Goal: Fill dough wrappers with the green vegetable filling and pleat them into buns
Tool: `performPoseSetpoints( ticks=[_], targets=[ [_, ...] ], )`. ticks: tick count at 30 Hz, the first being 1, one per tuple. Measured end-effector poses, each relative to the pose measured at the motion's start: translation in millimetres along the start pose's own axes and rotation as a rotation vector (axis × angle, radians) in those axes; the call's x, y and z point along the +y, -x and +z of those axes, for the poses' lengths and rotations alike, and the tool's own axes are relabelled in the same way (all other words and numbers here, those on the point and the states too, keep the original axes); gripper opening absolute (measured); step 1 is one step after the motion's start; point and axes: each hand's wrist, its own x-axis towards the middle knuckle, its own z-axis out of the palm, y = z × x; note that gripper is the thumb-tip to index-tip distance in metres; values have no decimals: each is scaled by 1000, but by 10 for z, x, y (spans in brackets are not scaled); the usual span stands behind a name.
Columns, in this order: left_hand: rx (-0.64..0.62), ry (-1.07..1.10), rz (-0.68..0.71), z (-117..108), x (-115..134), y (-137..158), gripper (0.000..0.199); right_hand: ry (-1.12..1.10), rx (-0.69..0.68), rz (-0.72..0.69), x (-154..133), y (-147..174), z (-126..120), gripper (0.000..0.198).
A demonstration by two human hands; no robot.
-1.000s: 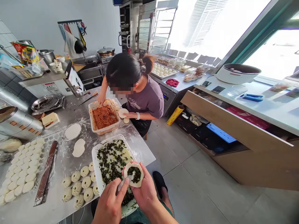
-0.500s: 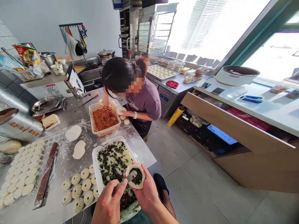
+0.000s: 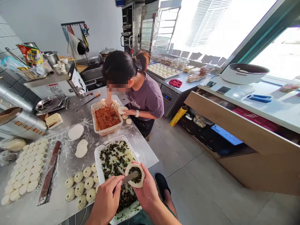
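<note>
Two bare hands meet over the near end of a white tub (image 3: 99, 171); the left hand (image 3: 105, 195) grips a spatula (image 3: 129, 177) between thumb and fingers, its blade laid on the dark green filling inside a dough round (image 3: 136, 185); the right hand (image 3: 147, 190) is cupped, palm up, its fingers and thumb curled about the round's edge; more green filling (image 3: 114, 156) lies spread in the tub below.

Left of the tub, pleated buns (image 3: 89, 182) sit in rows on the steel table (image 3: 70, 170); beyond them lie a dark wooden stick (image 3: 50, 172) and many pale dough pieces (image 3: 27, 170); across the table, a co-worker (image 3: 148, 97) has one hand at a tub of red filling (image 3: 105, 118) and holds another dough disc (image 3: 122, 110) in the other.
</note>
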Motion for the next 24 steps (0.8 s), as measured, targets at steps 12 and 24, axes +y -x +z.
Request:
performPoseSetpoints(
  ticks=[12, 24],
  targets=[
    [60, -94, 80, -16, -53, 41, 32, -44, -11, 35, 45, 5, -50, 32],
    [160, -411, 138, 65, -420, 337, 39, 92, -37, 158, -471, 217, -190, 40]
  ],
)
